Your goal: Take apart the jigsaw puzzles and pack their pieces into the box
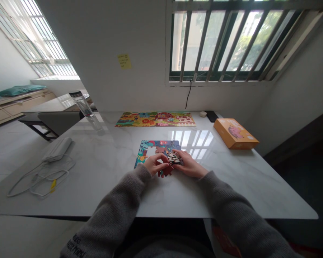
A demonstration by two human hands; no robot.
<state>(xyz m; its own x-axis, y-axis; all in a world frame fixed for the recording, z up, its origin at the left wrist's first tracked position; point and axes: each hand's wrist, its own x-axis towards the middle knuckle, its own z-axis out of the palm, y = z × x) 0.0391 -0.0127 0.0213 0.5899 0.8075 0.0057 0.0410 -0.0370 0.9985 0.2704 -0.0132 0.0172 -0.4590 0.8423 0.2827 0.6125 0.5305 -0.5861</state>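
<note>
My left hand [155, 164] and my right hand [190, 164] meet low over the white marble table top [102, 179]. The right fingers pinch a black-and-white patterned jigsaw piece [174, 158], and the left fingers close toward it. A reddish-brown jigsaw piece [166, 171] sticks out below my left hand. Just beyond both hands lies a partly assembled colourful jigsaw [157, 146], its near part hidden by my fingers. Farther back, a long colourful farm-scene jigsaw [155, 119] lies flat, and an orange box [235, 133] lies to its right.
A clear bottle with a dark cap [84, 108] stands at the far left of the table. Nearby lie a white power bank [57, 149] and a looped white cable [40, 181]. A black phone [211, 116] lies at the back. The table's front edge runs close to my forearms.
</note>
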